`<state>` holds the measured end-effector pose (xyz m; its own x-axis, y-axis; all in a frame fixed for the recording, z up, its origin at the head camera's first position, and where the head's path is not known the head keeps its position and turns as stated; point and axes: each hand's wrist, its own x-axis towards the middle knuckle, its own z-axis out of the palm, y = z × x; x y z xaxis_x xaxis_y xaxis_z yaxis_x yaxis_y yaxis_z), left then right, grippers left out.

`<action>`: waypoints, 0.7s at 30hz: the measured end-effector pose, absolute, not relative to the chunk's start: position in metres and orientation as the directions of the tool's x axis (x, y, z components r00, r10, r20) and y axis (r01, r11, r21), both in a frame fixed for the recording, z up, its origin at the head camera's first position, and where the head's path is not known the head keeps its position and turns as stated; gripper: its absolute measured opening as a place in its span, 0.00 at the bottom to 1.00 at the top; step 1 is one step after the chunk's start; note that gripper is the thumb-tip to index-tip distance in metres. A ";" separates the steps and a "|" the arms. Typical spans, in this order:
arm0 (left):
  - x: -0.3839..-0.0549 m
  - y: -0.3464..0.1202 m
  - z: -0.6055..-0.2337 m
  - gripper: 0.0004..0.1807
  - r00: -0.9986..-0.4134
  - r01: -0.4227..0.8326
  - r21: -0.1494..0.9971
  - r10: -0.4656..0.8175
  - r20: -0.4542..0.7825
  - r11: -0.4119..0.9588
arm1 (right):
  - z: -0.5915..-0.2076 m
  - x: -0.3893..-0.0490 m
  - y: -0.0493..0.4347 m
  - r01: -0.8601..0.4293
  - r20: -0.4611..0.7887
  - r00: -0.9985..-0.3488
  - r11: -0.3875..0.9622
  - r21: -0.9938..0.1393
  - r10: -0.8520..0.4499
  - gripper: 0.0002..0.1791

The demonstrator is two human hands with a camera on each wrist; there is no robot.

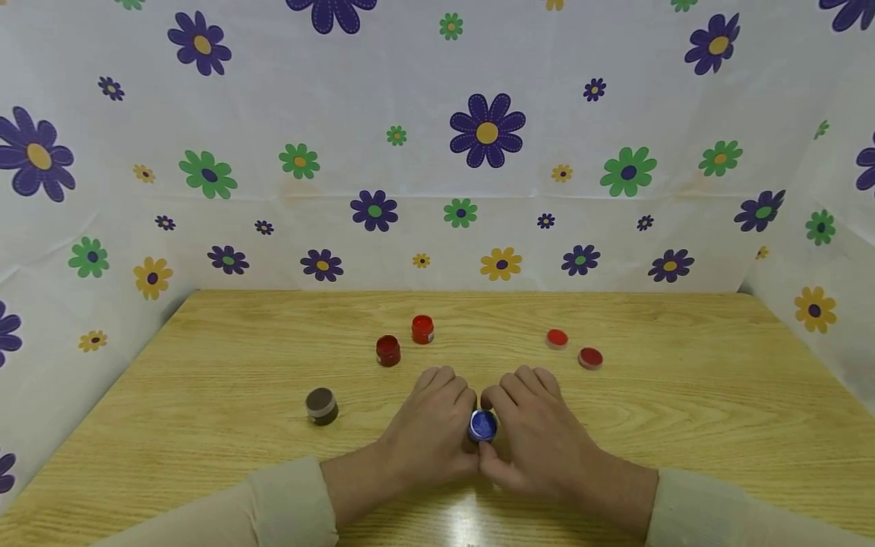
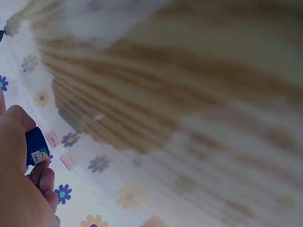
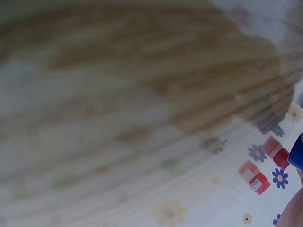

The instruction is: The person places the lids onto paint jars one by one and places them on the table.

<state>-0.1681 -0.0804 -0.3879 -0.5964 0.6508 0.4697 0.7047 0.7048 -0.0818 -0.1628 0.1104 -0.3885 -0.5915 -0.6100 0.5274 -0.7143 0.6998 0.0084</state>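
Between both hands is a small blue paint jar (image 1: 482,426), its round top facing up in the head view. My left hand (image 1: 432,427) grips it from the left with curled fingers; in the left wrist view that hand (image 2: 21,165) holds the jar (image 2: 38,145), whose small label shows. From the right, my right hand (image 1: 540,434) pinches the jar, index finger on the far side and thumb on the near side. Only a slice of the blue jar (image 3: 297,153) shows at the edge of the right wrist view.
Two red paint jars without lids, one bright (image 1: 422,330) and one darker (image 1: 388,352), stand farther back. Their likely lids, a bright red lid (image 1: 557,339) and a dark red lid (image 1: 591,358), lie to the right. A dark brown jar (image 1: 322,406) sits left on the wooden table (image 1: 205,365).
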 end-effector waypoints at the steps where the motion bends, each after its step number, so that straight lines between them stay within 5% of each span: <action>1: -0.168 -0.080 -0.388 0.18 -0.595 0.707 -0.077 0.650 0.472 0.703 | -0.389 -0.163 0.110 -0.715 0.529 -0.589 0.699 0.012 -0.611 0.18; 21: -0.168 -0.079 -0.387 0.22 -0.622 0.694 -0.070 0.646 0.443 0.716 | -0.387 -0.161 0.110 -0.679 0.502 -0.634 0.734 0.002 -0.588 0.17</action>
<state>-0.1676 -0.0795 -0.3868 -0.6216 0.6457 0.4435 0.6944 0.7162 -0.0695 -0.1614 0.1102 -0.3869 -0.6340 -0.5881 0.5021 -0.6792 0.7340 0.0020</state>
